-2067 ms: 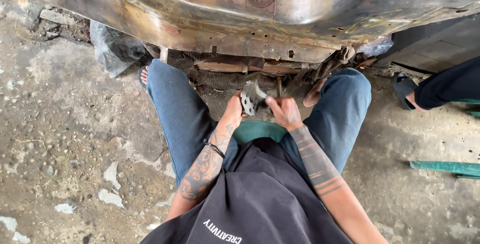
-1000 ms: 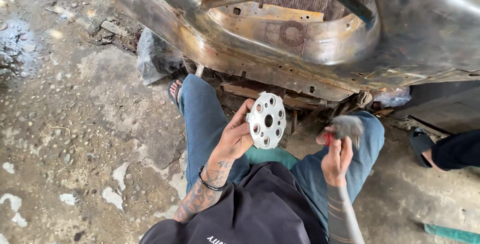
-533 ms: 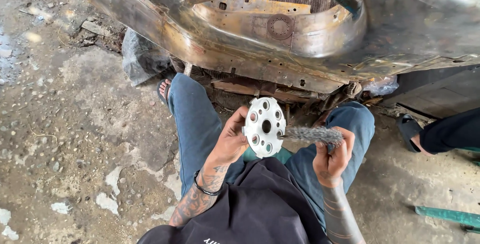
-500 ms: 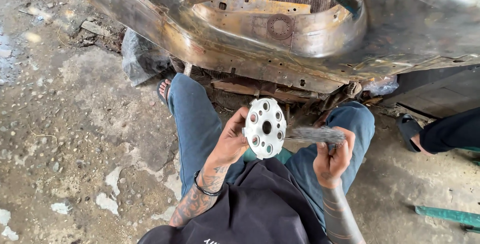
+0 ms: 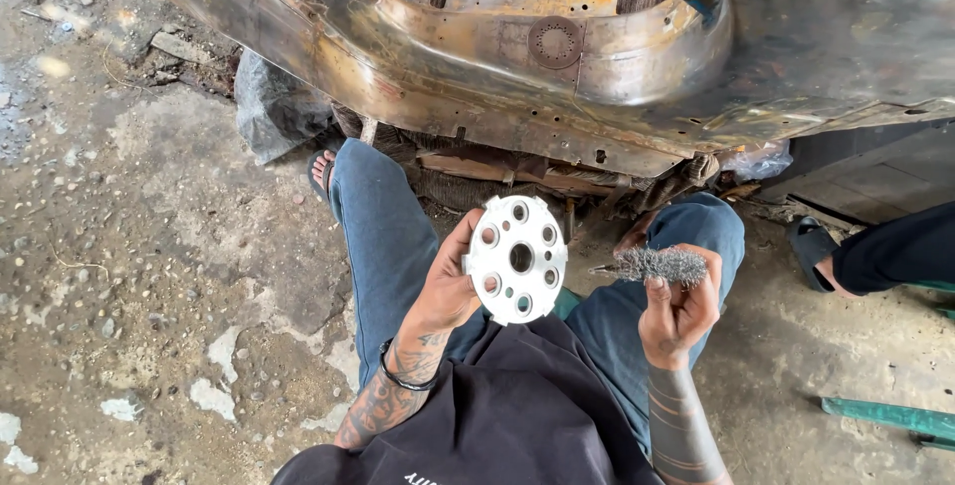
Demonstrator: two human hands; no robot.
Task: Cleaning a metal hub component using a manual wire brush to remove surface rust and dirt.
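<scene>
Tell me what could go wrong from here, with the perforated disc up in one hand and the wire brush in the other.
1. The left hand grips the white perforated disc only by its edge, with bare fingers; brushing pressure could twist it loose onto the concrete floor.
2. The wire brush in the right hand sits close to bare skin; a slip might scratch the left fingers.
3. The rusty metal body shell hangs just ahead; a raised hand could knock it.
</scene>
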